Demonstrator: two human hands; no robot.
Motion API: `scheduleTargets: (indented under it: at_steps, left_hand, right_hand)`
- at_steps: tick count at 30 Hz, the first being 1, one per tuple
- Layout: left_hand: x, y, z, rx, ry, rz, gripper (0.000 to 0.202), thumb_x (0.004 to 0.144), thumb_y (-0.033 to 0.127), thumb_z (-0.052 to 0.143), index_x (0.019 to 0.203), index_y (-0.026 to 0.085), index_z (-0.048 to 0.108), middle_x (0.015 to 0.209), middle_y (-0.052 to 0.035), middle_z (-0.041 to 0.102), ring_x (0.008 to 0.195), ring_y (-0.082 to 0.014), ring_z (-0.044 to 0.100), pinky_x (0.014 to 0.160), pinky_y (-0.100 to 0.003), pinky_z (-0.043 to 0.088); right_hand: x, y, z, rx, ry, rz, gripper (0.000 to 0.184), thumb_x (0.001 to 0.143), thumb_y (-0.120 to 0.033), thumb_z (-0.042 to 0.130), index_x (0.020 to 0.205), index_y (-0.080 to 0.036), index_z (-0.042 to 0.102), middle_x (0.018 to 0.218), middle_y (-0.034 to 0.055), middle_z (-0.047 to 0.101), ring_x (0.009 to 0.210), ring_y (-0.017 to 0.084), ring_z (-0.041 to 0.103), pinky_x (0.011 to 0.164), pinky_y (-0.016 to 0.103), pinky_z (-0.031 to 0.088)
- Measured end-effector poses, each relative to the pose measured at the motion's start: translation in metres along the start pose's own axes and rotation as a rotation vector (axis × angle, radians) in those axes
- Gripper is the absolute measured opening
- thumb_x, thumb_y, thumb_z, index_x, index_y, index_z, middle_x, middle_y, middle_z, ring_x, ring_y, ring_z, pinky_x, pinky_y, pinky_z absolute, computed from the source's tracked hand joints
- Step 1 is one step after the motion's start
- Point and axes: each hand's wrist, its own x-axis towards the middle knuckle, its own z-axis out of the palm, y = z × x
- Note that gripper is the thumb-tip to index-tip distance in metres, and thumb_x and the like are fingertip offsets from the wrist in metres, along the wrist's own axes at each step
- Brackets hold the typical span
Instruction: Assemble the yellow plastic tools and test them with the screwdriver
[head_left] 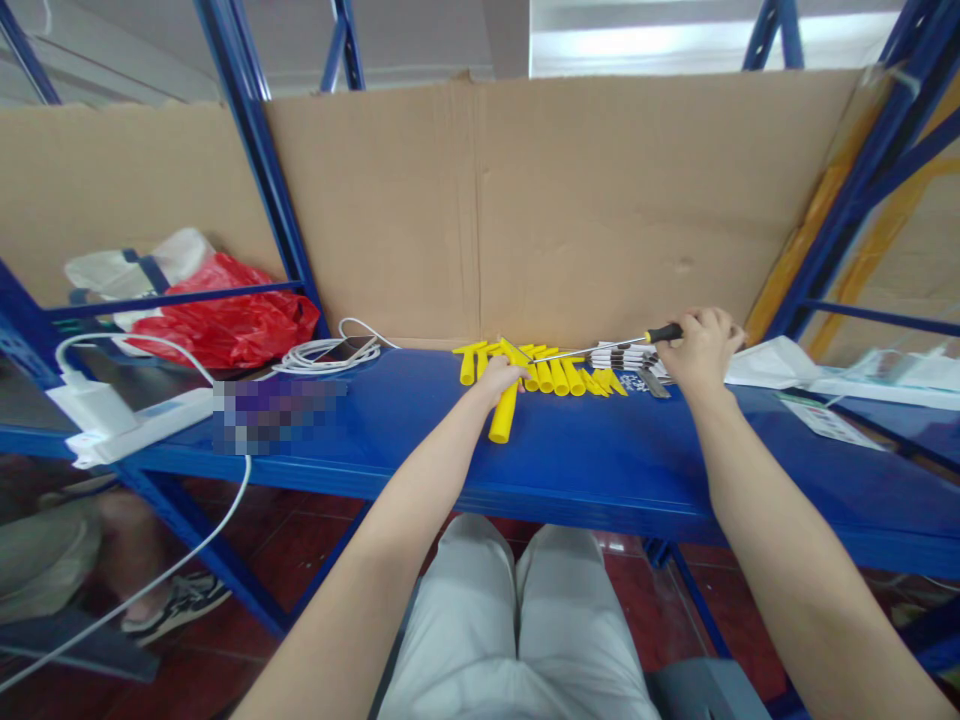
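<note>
My left hand (502,376) is closed around a yellow T-shaped piece (501,420), whose tubular end points toward me. In my right hand (702,350) is a screwdriver (663,333) with a black and yellow handle. Its long shaft reaches left to the top of the held piece; whether the tip touches a screw is too small to tell. Several similar yellow tubes (560,380) lie in a row behind and beside my left hand. Right of them are small yellow wedge-shaped parts (604,383), white-and-black pieces (621,357) and a flat metal piece (654,382).
On the blue shelf (585,450) a coiled white cable (330,352) and a power strip (157,425) lie to the left, near a red plastic bag (232,315). A cardboard panel (600,210) stands behind. White packaging (776,362) sits at right. Another person's leg (135,545) shows lower left.
</note>
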Motion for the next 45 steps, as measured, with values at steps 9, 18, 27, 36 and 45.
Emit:
scheduleTargets:
  at_steps: [9, 18, 27, 36, 45]
  left_hand:
    - [0.004, -0.002, 0.0, 0.013, -0.008, 0.015, 0.014, 0.069, -0.001, 0.063, 0.073, 0.012, 0.06, 0.052, 0.0031, 0.055, 0.042, -0.0088, 0.051, 0.051, -0.022, 0.044]
    - [0.012, -0.008, -0.001, -0.006, 0.033, 0.012, 0.018, 0.067, 0.0, 0.068, 0.08, 0.012, 0.063, 0.059, 0.0025, 0.059, 0.045, -0.0089, 0.052, 0.054, -0.023, 0.044]
    - [0.011, -0.006, -0.004, 0.014, 0.081, 0.012, 0.018, 0.066, 0.001, 0.07, 0.078, 0.013, 0.065, 0.056, 0.0019, 0.059, 0.051, -0.0128, 0.058, 0.055, -0.024, 0.045]
    - [0.01, -0.005, -0.004, 0.052, 0.071, 0.015, 0.019, 0.069, 0.004, 0.071, 0.087, 0.01, 0.068, 0.055, 0.0008, 0.06, 0.048, -0.0136, 0.059, 0.053, -0.024, 0.046]
    - [0.003, -0.003, -0.004, 0.03, 0.013, 0.014, 0.011, 0.073, 0.005, 0.069, 0.083, 0.009, 0.066, 0.059, 0.0004, 0.063, 0.044, -0.0104, 0.059, 0.047, -0.02, 0.045]
  right_hand:
    - [0.0, 0.0, 0.0, 0.032, 0.0, -0.002, 0.02, 0.074, -0.025, 0.055, 0.089, -0.018, 0.067, 0.102, 0.0145, 0.057, 0.108, 0.035, 0.044, 0.089, 0.051, 0.03]
    - [-0.001, -0.004, -0.003, 0.045, -0.01, -0.039, 0.04, 0.077, -0.029, 0.054, 0.116, -0.016, 0.058, 0.119, 0.0192, 0.055, 0.114, 0.036, 0.045, 0.094, 0.054, 0.03]
    - [-0.002, 0.004, 0.005, 0.099, 0.031, -0.048, 0.06, 0.073, -0.029, 0.06, 0.129, -0.012, 0.045, 0.138, 0.0265, 0.039, 0.126, 0.04, 0.038, 0.096, 0.055, 0.035]
    - [-0.007, 0.011, 0.011, 0.047, 0.01, 0.086, 0.049, 0.073, -0.037, 0.064, 0.117, -0.019, 0.05, 0.132, 0.0228, 0.043, 0.112, 0.039, 0.048, 0.088, 0.054, 0.041]
    - [0.0, 0.029, 0.033, 0.311, 0.021, 0.154, 0.062, 0.067, -0.026, 0.063, 0.124, -0.014, 0.044, 0.123, 0.0206, 0.04, 0.119, 0.037, 0.043, 0.094, 0.05, 0.041]
